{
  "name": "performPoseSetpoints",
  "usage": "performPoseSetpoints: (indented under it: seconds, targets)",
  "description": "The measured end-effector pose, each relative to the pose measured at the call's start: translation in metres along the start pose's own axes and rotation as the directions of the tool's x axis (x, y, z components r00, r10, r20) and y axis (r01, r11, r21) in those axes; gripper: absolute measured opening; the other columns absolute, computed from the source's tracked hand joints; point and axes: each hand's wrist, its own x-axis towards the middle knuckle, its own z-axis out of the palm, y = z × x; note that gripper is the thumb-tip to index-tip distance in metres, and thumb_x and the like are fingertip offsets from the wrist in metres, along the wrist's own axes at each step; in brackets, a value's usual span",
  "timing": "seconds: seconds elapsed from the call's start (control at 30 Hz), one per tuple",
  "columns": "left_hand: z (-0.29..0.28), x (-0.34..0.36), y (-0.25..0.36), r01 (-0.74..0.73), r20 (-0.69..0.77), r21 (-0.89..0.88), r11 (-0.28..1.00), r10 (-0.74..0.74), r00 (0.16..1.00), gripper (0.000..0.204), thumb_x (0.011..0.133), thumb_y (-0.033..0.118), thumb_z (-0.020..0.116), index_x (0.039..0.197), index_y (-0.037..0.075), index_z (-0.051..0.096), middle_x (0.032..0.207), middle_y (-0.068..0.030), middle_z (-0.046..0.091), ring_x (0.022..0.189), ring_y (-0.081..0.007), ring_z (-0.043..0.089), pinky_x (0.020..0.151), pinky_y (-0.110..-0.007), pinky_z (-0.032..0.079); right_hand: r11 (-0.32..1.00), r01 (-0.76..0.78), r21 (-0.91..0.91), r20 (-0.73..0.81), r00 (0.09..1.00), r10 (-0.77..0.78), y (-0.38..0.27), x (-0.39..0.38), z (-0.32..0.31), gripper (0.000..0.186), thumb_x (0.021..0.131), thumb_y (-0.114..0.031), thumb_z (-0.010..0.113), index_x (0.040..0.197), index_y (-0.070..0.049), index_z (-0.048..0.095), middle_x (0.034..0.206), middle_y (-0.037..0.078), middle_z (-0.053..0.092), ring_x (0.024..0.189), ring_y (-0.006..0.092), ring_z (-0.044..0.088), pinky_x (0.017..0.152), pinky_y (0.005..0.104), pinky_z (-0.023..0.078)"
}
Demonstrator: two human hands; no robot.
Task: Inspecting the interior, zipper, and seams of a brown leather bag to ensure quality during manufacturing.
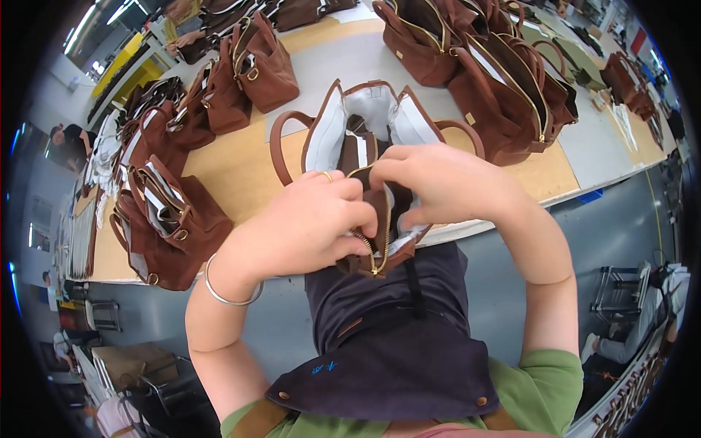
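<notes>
A brown handbag [326, 143] with white inner panels stands at the table's near edge, in front of my body. Its top gapes, and a brown handle arches out on each side. A gold-toothed zipper [385, 232] runs along its middle, parted into two rows that meet at the near end. My left hand [310, 223] is closed, thumb and fingers pinching the zipper's left edge. Bent over the bag's right side, my right hand [438, 182] grips the zipper's right edge with its fingertips; its thumb lies lower, against the bag's inside. Both hands hide part of the opening.
Several finished-looking brown handbags [266, 73] line the left side of the wooden table [226, 157]. More brown bags with gold zippers [504, 95] crowd the back right. At the far left another person's hand [191, 38] shows. A stool [617, 292] stands on the floor at right.
</notes>
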Motion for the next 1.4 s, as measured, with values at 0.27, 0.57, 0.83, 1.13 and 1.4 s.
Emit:
performPoseSetpoints:
  seconds: [0.27, 0.57, 0.83, 1.13, 1.4]
  targets:
    - [0.006, -0.004, -0.033, -0.162, -0.377, -0.407, 0.899, -0.004, 0.926, 0.008, 0.093, 0.011, 0.066, 0.092, 0.006, 0.06, 0.09, -0.0005, 0.057, 0.082, -0.0128, 0.049, 0.072, -0.03, 0.043, 0.977, 0.075, 0.198, -0.086, 0.995, -0.059, 0.015, 0.012, -0.001, 0.031, 0.075, 0.006, 0.058, 0.102, -0.001, 0.07, 0.091, 0.012, 0.067, 0.067, 0.0256, 0.069, 0.062, 0.0342, 0.056]
    - [0.016, 0.013, -0.034, 0.31, -0.499, -0.329, 0.892, -0.443, 0.745, 0.012, 0.078, 0.015, 0.073, 0.08, 0.008, 0.063, 0.08, -0.0054, 0.061, 0.069, -0.0227, 0.054, 0.064, -0.036, 0.043, 0.898, -0.249, 0.361, 0.061, 0.968, 0.244, 0.036, -0.019, -0.032, 0.018, 0.088, -0.001, 0.059, 0.104, 0.002, 0.066, 0.082, 0.008, 0.067, 0.063, 0.0141, 0.068, 0.057, 0.0287, 0.053]
    - [0.046, 0.029, -0.045, 0.429, -0.677, 0.519, 0.739, 0.049, 0.734, 0.005, 0.075, 0.014, 0.066, 0.074, 0.013, 0.061, 0.086, -0.0037, 0.055, 0.089, -0.0243, 0.055, 0.079, -0.038, 0.041, 0.99, -0.068, 0.125, 0.071, 0.996, 0.059, 0.018, -0.005, -0.024, 0.014, 0.089, -0.002, 0.063, 0.102, 0.001, 0.059, 0.08, 0.011, 0.066, 0.067, 0.0181, 0.069, 0.057, 0.029, 0.052]
    - [0.076, -0.036, 0.044, 0.089, -0.5, -0.053, 0.995, -0.104, 0.86, 0.03, 0.067, 0.02, 0.084, 0.088, 0.013, 0.063, 0.103, -0.0066, 0.055, 0.095, -0.0276, 0.052, 0.086, -0.041, 0.041, 0.962, -0.021, 0.272, -0.116, 0.992, 0.055, 0.015, -0.012, 0.004, 0.023, 0.087, -0.001, 0.063, 0.107, -0.005, 0.053, 0.088, 0.01, 0.065, 0.075, 0.0216, 0.066, 0.065, 0.0322, 0.051]
    - [0.221, -0.008, 0.042, 0.259, -0.85, -0.325, 0.91, -0.401, 0.341, 0.105, 0.063, 0.033, 0.095, 0.146, 0.017, 0.032, 0.15, -0.0267, 0.01, 0.137, -0.0479, 0.023, 0.111, -0.054, 0.031, 0.993, 0.114, 0.023, 0.167, 0.979, -0.116, 0.005, -0.013, 0.016, 0.041, 0.075, -0.016, 0.081, 0.111, -0.007, 0.063, 0.121, 0.011, 0.057, 0.108, 0.0341, 0.06, 0.091, 0.042, 0.05]
